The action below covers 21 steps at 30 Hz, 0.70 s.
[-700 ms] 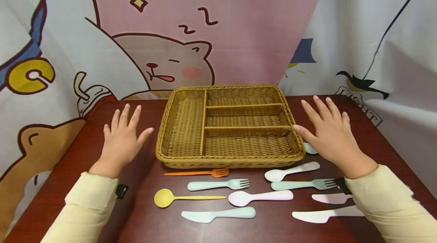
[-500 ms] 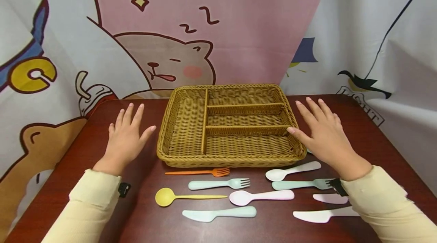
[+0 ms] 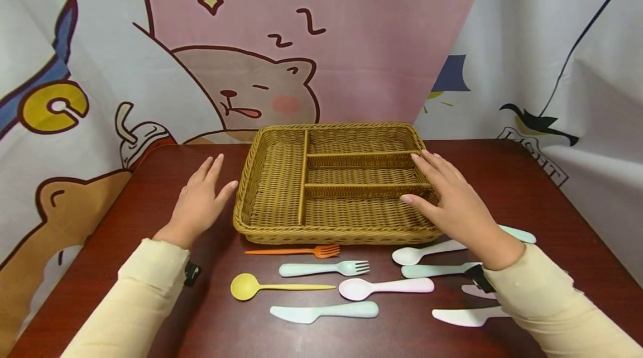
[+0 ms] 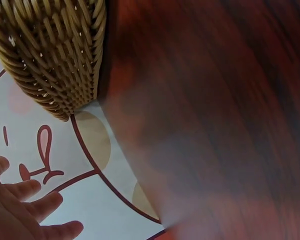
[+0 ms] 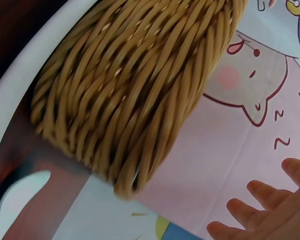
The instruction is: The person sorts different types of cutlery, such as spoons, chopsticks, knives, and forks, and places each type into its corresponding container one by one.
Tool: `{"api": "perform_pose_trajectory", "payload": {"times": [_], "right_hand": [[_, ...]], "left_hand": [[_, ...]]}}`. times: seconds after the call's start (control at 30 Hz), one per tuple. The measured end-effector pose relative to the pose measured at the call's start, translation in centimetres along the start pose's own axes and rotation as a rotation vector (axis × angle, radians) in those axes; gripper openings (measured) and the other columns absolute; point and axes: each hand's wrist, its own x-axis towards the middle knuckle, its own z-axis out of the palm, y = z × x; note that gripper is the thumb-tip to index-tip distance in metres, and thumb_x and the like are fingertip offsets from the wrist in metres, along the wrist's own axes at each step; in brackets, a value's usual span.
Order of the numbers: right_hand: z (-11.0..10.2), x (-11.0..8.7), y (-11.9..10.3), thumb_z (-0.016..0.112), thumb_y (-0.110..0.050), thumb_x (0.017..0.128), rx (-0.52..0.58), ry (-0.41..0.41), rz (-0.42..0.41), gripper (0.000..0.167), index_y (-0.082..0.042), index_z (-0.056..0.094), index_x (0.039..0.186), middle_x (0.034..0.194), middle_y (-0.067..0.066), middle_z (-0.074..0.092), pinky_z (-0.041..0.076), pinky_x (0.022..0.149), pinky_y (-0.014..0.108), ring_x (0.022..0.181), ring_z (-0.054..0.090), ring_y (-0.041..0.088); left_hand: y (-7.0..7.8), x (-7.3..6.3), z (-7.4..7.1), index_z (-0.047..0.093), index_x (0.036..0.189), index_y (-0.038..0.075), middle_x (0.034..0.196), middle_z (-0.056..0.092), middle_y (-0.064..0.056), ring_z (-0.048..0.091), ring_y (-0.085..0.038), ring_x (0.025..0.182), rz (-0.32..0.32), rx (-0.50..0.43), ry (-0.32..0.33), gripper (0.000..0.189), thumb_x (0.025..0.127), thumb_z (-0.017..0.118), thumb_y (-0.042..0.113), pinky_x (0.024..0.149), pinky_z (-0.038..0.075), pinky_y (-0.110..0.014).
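A brown wicker basket (image 3: pixel 336 234) with several divided compartments stands on the dark red table, and its compartments hold nothing. My left hand (image 3: pixel 200 201) is just off its left side, fingers extended and thumb pointing at the rim. Over the right side of the basket, my right hand (image 3: pixel 454 204) overlaps the rim in the head view, its fingers spread and holding nothing. In the left wrist view, the basket's woven wall (image 4: pixel 55 55) is apart from my fingertips (image 4: pixel 50 202). The right wrist view has the wall (image 5: pixel 125 95) near my spread fingers (image 5: pixel 265 195).
Plastic cutlery lies in front of the basket: an orange fork (image 3: pixel 293 252), a mint fork (image 3: pixel 324 268), a yellow spoon (image 3: pixel 245 286), a pink spoon (image 3: pixel 387 287), a mint knife (image 3: pixel 324 311) and a white spoon (image 3: pixel 409 256). My right arm partly covers more pieces, including a white knife (image 3: pixel 462 316).
Both hands have moved inward toward the basket. The right hand now overlaps its right rim, and a mint handle shows behind that wrist. The basket and cutlery stay in place.
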Motion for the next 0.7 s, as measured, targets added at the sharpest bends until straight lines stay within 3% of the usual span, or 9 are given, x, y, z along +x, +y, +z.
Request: {"api": "perform_pose_trajectory", "payload": {"times": [0.43,0.7], "right_hand": [[1.2,-0.1,-2.7,0.073,-0.030,0.087,0.132,0.054,-0.044,0.069,-0.017,0.043,0.148,0.150,0.012,0.041,0.033,0.100,0.065,0.136,0.036,0.040],[2.6,-0.3,-4.0,0.077,-0.021,0.083,0.198,0.068,-0.100,0.066,-0.011,0.050,0.142,0.144,0.011,0.049,0.038,0.102,0.056,0.131,0.044,0.035]], "left_hand": [[0.7,0.4,0.5,0.006,0.157,0.011,0.156,0.017,-0.027,0.020,-0.047,0.140,-0.019,-0.127,-0.121,0.073,0.102,0.040,0.045,0.110,0.021,-0.062],[0.8,0.9,1.2,0.003,0.157,0.012,0.156,0.015,-0.028,0.019,-0.047,0.141,-0.053,-0.158,-0.174,0.074,0.103,0.040,0.045,0.111,0.020,-0.062]]}}
